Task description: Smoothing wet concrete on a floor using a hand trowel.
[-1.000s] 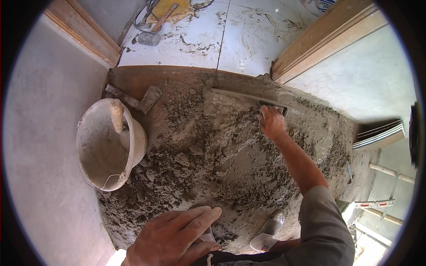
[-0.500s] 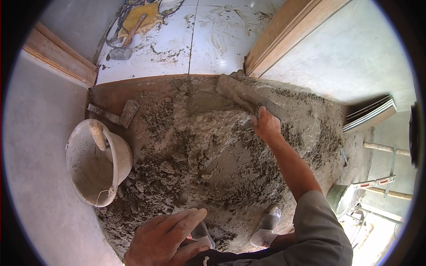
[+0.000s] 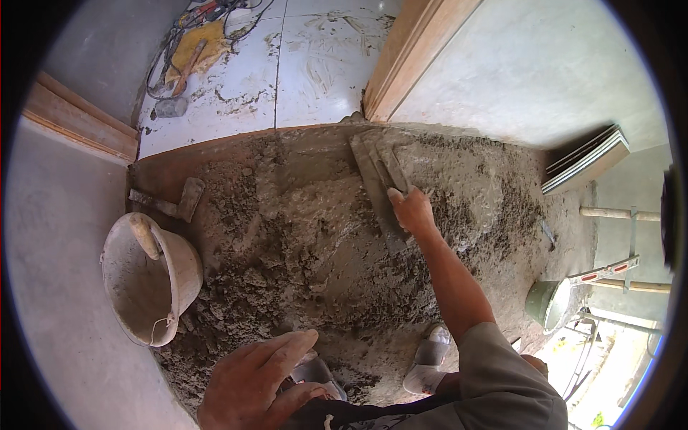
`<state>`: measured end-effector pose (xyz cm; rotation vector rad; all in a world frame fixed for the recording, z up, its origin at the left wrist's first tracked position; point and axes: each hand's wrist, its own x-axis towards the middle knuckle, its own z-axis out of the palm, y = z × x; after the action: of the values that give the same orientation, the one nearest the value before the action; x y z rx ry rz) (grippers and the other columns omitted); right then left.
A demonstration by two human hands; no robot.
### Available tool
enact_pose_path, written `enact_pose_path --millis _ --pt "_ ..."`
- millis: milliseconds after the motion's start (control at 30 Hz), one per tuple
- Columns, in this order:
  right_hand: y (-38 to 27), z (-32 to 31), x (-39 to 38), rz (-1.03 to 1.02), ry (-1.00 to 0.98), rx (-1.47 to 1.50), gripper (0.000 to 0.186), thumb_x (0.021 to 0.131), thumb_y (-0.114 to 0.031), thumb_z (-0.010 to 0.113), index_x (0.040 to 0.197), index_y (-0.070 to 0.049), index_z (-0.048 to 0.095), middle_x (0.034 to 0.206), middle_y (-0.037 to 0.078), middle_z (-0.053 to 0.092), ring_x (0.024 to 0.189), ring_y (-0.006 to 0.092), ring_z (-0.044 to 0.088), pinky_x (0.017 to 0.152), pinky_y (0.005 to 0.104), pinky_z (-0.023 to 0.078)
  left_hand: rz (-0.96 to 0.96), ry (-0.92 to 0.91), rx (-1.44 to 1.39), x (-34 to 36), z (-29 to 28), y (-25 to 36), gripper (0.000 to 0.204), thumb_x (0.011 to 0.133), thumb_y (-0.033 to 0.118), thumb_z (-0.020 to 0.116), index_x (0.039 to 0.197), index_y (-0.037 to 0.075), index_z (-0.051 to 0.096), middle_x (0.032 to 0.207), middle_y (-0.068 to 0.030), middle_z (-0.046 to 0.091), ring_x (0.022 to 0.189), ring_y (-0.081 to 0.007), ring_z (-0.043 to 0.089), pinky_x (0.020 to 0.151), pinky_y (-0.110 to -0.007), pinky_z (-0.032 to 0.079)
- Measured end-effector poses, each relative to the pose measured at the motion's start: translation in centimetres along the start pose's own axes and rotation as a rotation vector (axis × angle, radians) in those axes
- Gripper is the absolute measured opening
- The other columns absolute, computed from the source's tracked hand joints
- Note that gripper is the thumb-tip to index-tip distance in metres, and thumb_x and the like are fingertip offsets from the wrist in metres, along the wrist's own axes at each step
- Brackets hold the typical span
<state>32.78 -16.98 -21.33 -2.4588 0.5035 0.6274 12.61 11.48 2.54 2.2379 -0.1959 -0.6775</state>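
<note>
**Risked a gouge in the wet mortar point(image 3: 337, 247)**

Gripped the trowel point(image 3: 374, 183) in the right hand point(image 3: 413, 210), closed round its handle, with the blade over the mortar just off the middle of the view, between one and two o'clock. Held the left hand point(image 3: 251, 380) at seven o'clock with straight fingers, thumb apart and nothing visible in it. Could not tell the blade's exact tilt. Risked cutting a groove by dipping one edge too steeply. Risked dragging crumbs from the lumpy mix point(image 3: 247, 287) at eight o'clock into the smoother patch point(image 3: 308, 163) at eleven by sweeping too widely. Risked scuffing the wooden door frame point(image 3: 408, 64) at one o'clock by overshooting. Risked denting the surface near the feet point(image 3: 431, 352), at five and six o'clock, through shifting weight.
</note>
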Motion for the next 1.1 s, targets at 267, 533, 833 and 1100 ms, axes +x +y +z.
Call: enact_pose_path --millis 267,533,833,1100 --pt "10.9 -0.5 7.0 -0.115 0.559 -0.186 0.055 0.089 -0.045 0.057 0.097 0.010 0.058 0.071 0.022 0.065 0.062 0.0335 0.067 0.061 0.0447 0.054 -0.046 -0.012 0.009 0.7 0.3 2.3 0.053 0.084 0.028 0.064 0.131 0.007 0.053 0.127 -0.0149 0.058 0.115 -0.0349 0.054 0.096 -0.042 0.044" --pt "9.3 -2.3 5.2 0.160 0.100 0.565 0.039 0.088 -0.034 0.058 0.072 0.002 0.056 0.054 0.011 0.052 0.036 0.0239 0.050 0.037 0.0380 0.042 0.128 0.123 0.074 0.3 0.8 1.4 0.060 0.073 0.031 0.076 0.121 0.001 0.057 0.117 -0.0155 0.064 0.101 -0.0324 0.065 0.083 -0.040 0.053" --pt "0.6 5.9 -2.8 -0.131 -0.362 0.226 0.051 0.087 -0.038 0.059 0.107 0.009 0.059 0.058 0.015 0.058 0.047 0.0268 0.060 0.051 0.0403 0.048 0.106 0.154 0.024 -1.9 -0.4 0.1 0.059 0.073 0.030 0.076 0.119 -0.001 0.058 0.115 -0.0173 0.064 0.098 -0.0334 0.065 0.081 -0.039 0.053" --pt "2.7 7.4 -12.5 -0.595 -0.491 -0.605 0.048 0.088 -0.045 0.053 0.108 -0.003 0.060 0.081 0.023 0.067 0.081 0.0380 0.067 0.075 0.0485 0.053 0.097 0.248 0.004 -4.2 -0.5 -1.9 0.061 0.075 0.031 0.076 0.126 0.005 0.056 0.113 -0.0122 0.064 0.095 -0.0275 0.065 0.079 -0.035 0.053"
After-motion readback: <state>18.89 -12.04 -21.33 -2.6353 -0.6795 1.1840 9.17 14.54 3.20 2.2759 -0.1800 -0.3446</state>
